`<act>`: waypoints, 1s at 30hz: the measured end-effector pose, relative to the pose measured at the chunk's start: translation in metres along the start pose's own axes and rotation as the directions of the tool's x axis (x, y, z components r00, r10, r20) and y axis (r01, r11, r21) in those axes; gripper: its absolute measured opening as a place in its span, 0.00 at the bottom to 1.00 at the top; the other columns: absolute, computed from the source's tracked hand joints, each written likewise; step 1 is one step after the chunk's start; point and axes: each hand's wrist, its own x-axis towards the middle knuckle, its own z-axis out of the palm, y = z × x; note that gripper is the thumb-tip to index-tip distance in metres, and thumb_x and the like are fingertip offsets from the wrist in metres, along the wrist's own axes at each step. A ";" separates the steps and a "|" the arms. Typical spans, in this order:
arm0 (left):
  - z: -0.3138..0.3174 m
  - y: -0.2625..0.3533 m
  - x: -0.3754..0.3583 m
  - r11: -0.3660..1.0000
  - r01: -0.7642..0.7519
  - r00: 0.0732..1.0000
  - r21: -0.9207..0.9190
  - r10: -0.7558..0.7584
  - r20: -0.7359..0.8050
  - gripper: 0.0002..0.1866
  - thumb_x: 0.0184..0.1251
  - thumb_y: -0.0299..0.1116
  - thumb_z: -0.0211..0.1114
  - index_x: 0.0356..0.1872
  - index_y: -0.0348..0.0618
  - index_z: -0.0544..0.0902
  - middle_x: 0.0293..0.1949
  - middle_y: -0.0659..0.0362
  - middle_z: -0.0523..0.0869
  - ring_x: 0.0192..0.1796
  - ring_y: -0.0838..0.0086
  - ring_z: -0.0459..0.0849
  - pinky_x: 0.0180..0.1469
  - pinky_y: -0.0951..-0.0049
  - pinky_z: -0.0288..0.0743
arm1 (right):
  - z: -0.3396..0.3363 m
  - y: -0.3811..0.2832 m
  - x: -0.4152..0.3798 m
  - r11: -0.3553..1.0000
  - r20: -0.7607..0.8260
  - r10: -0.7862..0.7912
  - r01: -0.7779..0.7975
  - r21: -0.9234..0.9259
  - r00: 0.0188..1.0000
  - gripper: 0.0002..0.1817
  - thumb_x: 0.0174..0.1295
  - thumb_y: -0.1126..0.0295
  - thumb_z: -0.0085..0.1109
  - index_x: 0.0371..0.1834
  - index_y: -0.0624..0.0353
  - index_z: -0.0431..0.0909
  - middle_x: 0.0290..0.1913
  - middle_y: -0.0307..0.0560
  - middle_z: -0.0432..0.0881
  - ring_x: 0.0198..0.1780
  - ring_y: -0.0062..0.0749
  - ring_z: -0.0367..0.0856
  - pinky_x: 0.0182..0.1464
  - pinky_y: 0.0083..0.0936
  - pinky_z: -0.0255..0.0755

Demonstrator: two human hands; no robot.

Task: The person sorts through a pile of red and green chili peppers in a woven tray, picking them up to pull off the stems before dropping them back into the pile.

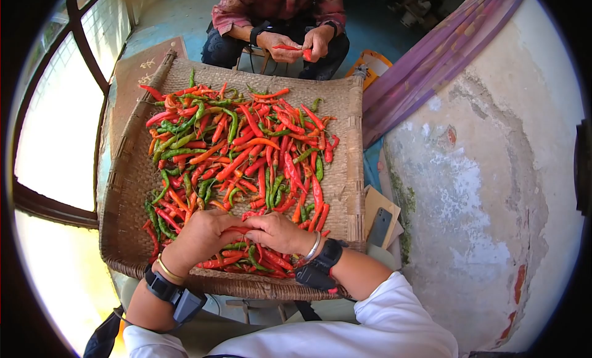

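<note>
A wide woven tray (342,130) holds a heap of red, green and orange chili peppers (231,164). My left hand (203,234) and my right hand (280,233) meet over the near part of the heap, fingers bent together. Between them shows a red chili pepper (239,230), pinched by both hands; its ends are partly hidden by my fingers. Both wrists carry a bracelet and a black strap; the left strap bears a grey device.
Across the tray sits a co-worker (277,6), both hands holding a red pepper. A barred window (58,111) is at left. On the right are a purple curtain (425,56), a worn wall (468,204) and a phone (380,226) on a light board.
</note>
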 end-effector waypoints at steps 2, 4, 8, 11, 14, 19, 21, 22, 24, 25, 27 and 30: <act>-0.002 -0.005 0.000 1.000 -0.017 1.000 -0.007 0.017 -0.016 0.10 0.48 0.27 0.65 0.35 0.41 0.80 0.28 0.53 0.81 0.31 0.60 0.80 0.33 0.66 0.75 | -0.002 0.000 0.000 0.974 0.126 0.184 -0.198 0.112 0.975 0.10 0.59 0.66 0.51 0.35 0.62 0.75 0.19 0.47 0.76 0.20 0.31 0.76 0.26 0.25 0.70; -0.001 -0.012 0.001 0.996 -0.067 0.995 -0.053 0.063 -0.077 0.10 0.48 0.25 0.65 0.35 0.40 0.80 0.29 0.53 0.80 0.32 0.60 0.80 0.34 0.67 0.75 | -0.005 0.004 0.000 0.943 0.180 0.245 -0.278 0.184 0.953 0.10 0.61 0.66 0.50 0.33 0.62 0.74 0.18 0.44 0.76 0.18 0.26 0.74 0.23 0.22 0.68; -0.005 -0.004 0.002 0.988 0.156 0.951 0.004 -0.149 -0.270 0.11 0.48 0.25 0.64 0.36 0.40 0.80 0.29 0.53 0.80 0.32 0.59 0.80 0.35 0.66 0.75 | -0.017 0.023 0.002 0.836 0.159 0.404 -0.434 0.336 0.901 0.13 0.64 0.64 0.47 0.29 0.62 0.74 0.16 0.37 0.75 0.16 0.16 0.71 0.20 0.15 0.65; -0.006 -0.008 0.000 0.960 0.240 0.946 0.143 -0.198 -0.255 0.11 0.49 0.27 0.64 0.36 0.40 0.80 0.30 0.53 0.80 0.33 0.59 0.80 0.35 0.65 0.74 | -0.045 0.027 0.003 0.626 -0.121 0.371 -0.151 0.765 0.921 0.13 0.65 0.64 0.47 0.44 0.63 0.70 0.30 0.42 0.78 0.22 0.15 0.73 0.22 0.13 0.66; -0.001 -0.009 -0.006 0.917 0.266 0.963 0.298 -0.237 -0.130 0.10 0.49 0.31 0.63 0.34 0.40 0.78 0.29 0.52 0.79 0.33 0.59 0.80 0.34 0.64 0.74 | -0.059 0.010 0.004 0.501 -0.398 0.467 0.134 0.855 0.790 0.16 0.65 0.64 0.46 0.50 0.64 0.68 0.35 0.43 0.78 0.28 0.16 0.75 0.23 0.12 0.67; 0.007 -0.027 -0.013 0.743 0.308 0.944 0.594 -0.318 -0.091 0.11 0.47 0.32 0.64 0.34 0.44 0.79 0.30 0.54 0.78 0.32 0.60 0.80 0.33 0.63 0.73 | -0.043 0.033 0.001 0.565 -0.273 0.509 -0.077 0.821 0.816 0.19 0.64 0.63 0.48 0.54 0.64 0.66 0.34 0.42 0.78 0.29 0.17 0.76 0.25 0.11 0.68; 0.007 -0.029 -0.015 0.715 0.279 0.947 0.641 -0.314 -0.062 0.09 0.48 0.32 0.63 0.32 0.43 0.79 0.29 0.54 0.78 0.30 0.62 0.80 0.31 0.64 0.74 | -0.038 0.028 0.002 0.598 -0.122 0.419 -0.172 0.783 0.900 0.18 0.64 0.64 0.49 0.52 0.64 0.68 0.34 0.43 0.79 0.29 0.17 0.76 0.26 0.12 0.70; 0.007 -0.030 -0.016 0.684 0.248 0.950 0.686 -0.311 -0.033 0.07 0.49 0.32 0.61 0.30 0.42 0.78 0.29 0.55 0.79 0.28 0.64 0.81 0.29 0.65 0.74 | -0.037 0.021 0.002 0.689 -0.137 0.400 -0.199 0.697 0.906 0.16 0.64 0.65 0.48 0.50 0.64 0.70 0.33 0.41 0.79 0.28 0.15 0.76 0.26 0.11 0.69; 0.008 -0.033 -0.020 0.691 0.215 0.957 0.690 -0.291 -0.007 0.06 0.51 0.31 0.59 0.29 0.42 0.77 0.28 0.55 0.79 0.28 0.64 0.81 0.28 0.66 0.74 | -0.033 0.018 0.001 0.706 -0.105 0.398 -0.232 0.670 0.911 0.15 0.64 0.65 0.47 0.49 0.64 0.71 0.33 0.41 0.79 0.28 0.15 0.76 0.27 0.11 0.69; 0.008 -0.035 -0.020 0.699 0.182 0.962 0.692 -0.271 0.020 0.04 0.52 0.30 0.58 0.28 0.42 0.77 0.28 0.55 0.79 0.27 0.65 0.81 0.27 0.67 0.74 | -0.031 0.018 0.001 0.722 -0.072 0.399 -0.264 0.640 0.914 0.15 0.64 0.66 0.47 0.49 0.64 0.71 0.32 0.40 0.79 0.28 0.15 0.76 0.27 0.10 0.69; 0.009 -0.036 -0.017 0.664 0.209 0.957 0.718 -0.291 -0.009 0.03 0.53 0.29 0.56 0.27 0.43 0.76 0.27 0.55 0.79 0.27 0.65 0.81 0.26 0.67 0.74 | -0.030 0.019 0.000 0.713 -0.059 0.402 -0.272 0.646 0.914 0.14 0.64 0.67 0.47 0.48 0.64 0.71 0.33 0.40 0.79 0.28 0.15 0.76 0.27 0.10 0.69; 0.012 -0.043 -0.016 0.632 0.238 0.952 0.737 -0.302 -0.048 0.02 0.54 0.27 0.54 0.26 0.43 0.75 0.25 0.55 0.79 0.26 0.65 0.81 0.25 0.67 0.73 | -0.028 0.019 0.001 0.715 -0.064 0.402 -0.269 0.645 0.913 0.14 0.64 0.67 0.47 0.48 0.64 0.72 0.33 0.40 0.79 0.28 0.15 0.76 0.27 0.11 0.69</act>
